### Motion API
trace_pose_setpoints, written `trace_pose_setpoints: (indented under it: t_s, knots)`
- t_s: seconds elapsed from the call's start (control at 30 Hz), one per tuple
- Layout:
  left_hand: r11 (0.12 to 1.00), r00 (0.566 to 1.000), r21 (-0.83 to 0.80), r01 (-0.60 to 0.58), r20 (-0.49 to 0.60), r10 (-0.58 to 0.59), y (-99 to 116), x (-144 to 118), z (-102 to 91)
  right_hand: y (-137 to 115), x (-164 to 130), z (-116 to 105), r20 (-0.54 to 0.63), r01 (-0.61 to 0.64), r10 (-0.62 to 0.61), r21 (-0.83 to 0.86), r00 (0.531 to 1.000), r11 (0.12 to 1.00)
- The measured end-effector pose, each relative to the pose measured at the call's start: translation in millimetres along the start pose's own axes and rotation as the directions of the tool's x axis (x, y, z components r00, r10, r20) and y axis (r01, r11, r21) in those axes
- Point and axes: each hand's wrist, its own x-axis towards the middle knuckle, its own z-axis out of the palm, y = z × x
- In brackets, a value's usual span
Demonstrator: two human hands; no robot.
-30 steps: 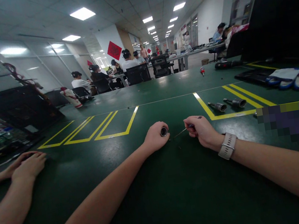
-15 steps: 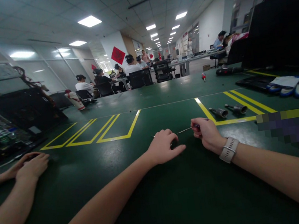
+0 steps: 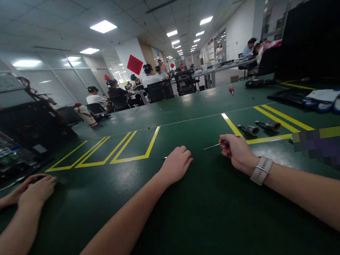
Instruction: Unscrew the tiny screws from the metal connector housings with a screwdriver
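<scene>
My right hand, with a pale watch on its wrist, is closed round the dark handle of a thin screwdriver. Its slim metal shaft points left, across the gap between my hands. My left hand is held low over the green tabletop with its fingers curled in. A small metal tip pokes out on its far left side; the rest of that thing is hidden in the hand. Two metal sockets with shanks lie beyond my right hand, by the yellow tape.
Another person's hands rest at the left. Black equipment stands behind them. White-and-blue gloves, a drill-like dark tool and a small red screwdriver lie toward the back right. Yellow tape marks boxes on the table.
My left hand has moved a little left, away from the screwdriver's tip, and its thumb and fingers have closed in. My right hand has barely shifted, still holding the screwdriver.
</scene>
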Motion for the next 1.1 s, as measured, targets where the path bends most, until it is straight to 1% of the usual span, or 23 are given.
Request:
trace_pose_setpoints:
  t_s: [0.13,0.23,0.3,0.37,0.47,0.53,0.6,0.7,0.73,0.77,0.8,0.83,0.9,0.93,0.97,1.0,1.1]
  knots:
    - [0.997,1.0,0.08,0.008,-0.022,-0.007,-31.3,-5.3,1.5,2.1,1.8,-1.9,0.023,0.006,-0.006,-0.012,1.0,1.0]
    - [0.996,0.999,0.084,0.035,-0.04,-0.031,-51.1,-10.8,2.1,4.5,4.7,-4.6,0.037,0.016,-0.015,-0.027,0.999,0.999]
    - [0.996,0.996,0.064,0.065,-0.061,-0.061,-60.1,-14.3,2.3,5.7,6.6,-6.4,0.04,0.029,-0.027,-0.041,0.999,0.999]
    - [0.996,0.993,0.033,0.088,-0.086,-0.085,-65.3,-17.9,2.4,5.2,7.4,-7.2,0.042,0.05,-0.048,-0.059,0.998,0.997]
    - [0.997,0.992,-0.001,0.078,-0.104,-0.078,-69.5,-25.7,1.6,-1.7,5.9,-5.0,0.05,0.116,-0.111,-0.097,0.993,0.988]
    - [0.997,0.992,-0.022,0.069,-0.1,-0.071,-71.9,-33.2,-0.2,-11.3,4.6,-2.1,0.066,0.182,-0.174,-0.131,0.983,0.975]
    - [0.994,0.989,-0.044,0.098,-0.11,-0.102,-74.2,-41.2,-2.6,-24.1,6.0,-0.8,0.088,0.243,-0.231,-0.167,0.969,0.955]
    - [0.988,0.981,-0.059,0.144,-0.123,-0.15,-75.9,-49.4,-5.8,-45.5,18.9,-7.7,0.138,0.312,-0.285,-0.241,0.948,0.919]
    - [0.987,0.98,-0.061,0.148,-0.121,-0.155,-75.9,-50.5,-6.5,-52.1,26.2,-13.1,0.173,0.36,-0.32,-0.326,0.932,0.874]
    - [0.987,0.981,-0.063,0.15,-0.117,-0.156,-75.7,-50.9,-6.9,-58.1,34.6,-20.0,0.192,0.415,-0.368,-0.419,0.91,0.808]
    - [0.987,0.981,-0.062,0.151,-0.114,-0.158,-75.3,-50.7,-7.0,-63.0,43.5,-28.0,0.19,0.461,-0.428,-0.51,0.884,0.726]
    - [0.986,0.981,-0.06,0.155,-0.112,-0.161,-74.9,-50.1,-7.0,-66.8,52.4,-36.7,0.178,0.478,-0.476,-0.603,0.861,0.639]
    - [0.986,0.98,-0.055,0.16,-0.11,-0.165,-74.3,-48.6,-6.4,-70.1,68.0,-54.6,0.126,0.44,-0.503,-0.688,0.855,0.577]
    - [0.985,0.98,-0.053,0.162,-0.111,-0.167,-74.1,-48.0,-6.1,-69.6,74.1,-62.8,0.104,0.388,-0.503,-0.774,0.858,0.501]
    - [0.985,0.979,-0.053,0.162,-0.116,-0.167,-74.0,-47.6,-5.7,-67.8,79.0,-70.1,0.092,0.337,-0.476,-0.82,0.875,0.463]
    - [0.985,0.979,-0.054,0.161,-0.119,-0.167,-74.0,-47.4,-5.4,-64.9,82.7,-76.4,0.084,0.312,-0.455,-0.834,0.887,0.455]
    - [0.984,0.976,-0.062,0.167,-0.13,-0.174,-73.8,-47.5,-5.3,-53.6,89.7,-89.5,0.07,0.267,-0.398,-0.845,0.915,0.463]
